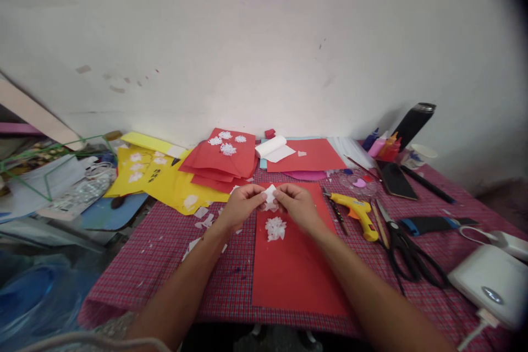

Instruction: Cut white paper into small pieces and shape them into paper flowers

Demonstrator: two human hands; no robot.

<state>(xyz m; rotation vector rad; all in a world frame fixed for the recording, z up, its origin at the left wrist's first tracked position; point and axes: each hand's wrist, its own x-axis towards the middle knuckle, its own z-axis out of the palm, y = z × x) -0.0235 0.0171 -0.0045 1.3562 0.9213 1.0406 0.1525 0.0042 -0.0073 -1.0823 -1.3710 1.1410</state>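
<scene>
Between my two hands is a small piece of white paper [270, 196], pinched at its sides. My left hand [246, 204] is closed on the left edge with thumb and finger. The right edge is pinched by my right hand [297, 206]. Both hands are above the far part of a red paper sheet [295, 280]. On that sheet, just below my hands, lies a crumpled white paper flower [275, 229]. White paper scraps [203, 220] are scattered on the cloth left of my left hand.
Red sheets with white paper flowers [227, 149] are stacked at the back, beside yellow papers [165, 184] and a white paper roll [272, 147]. To the right lie a yellow glue gun [353, 210], black scissors [406, 253], a utility knife [431, 224] and a white device [490, 280]. A black flask [414, 124] stands behind.
</scene>
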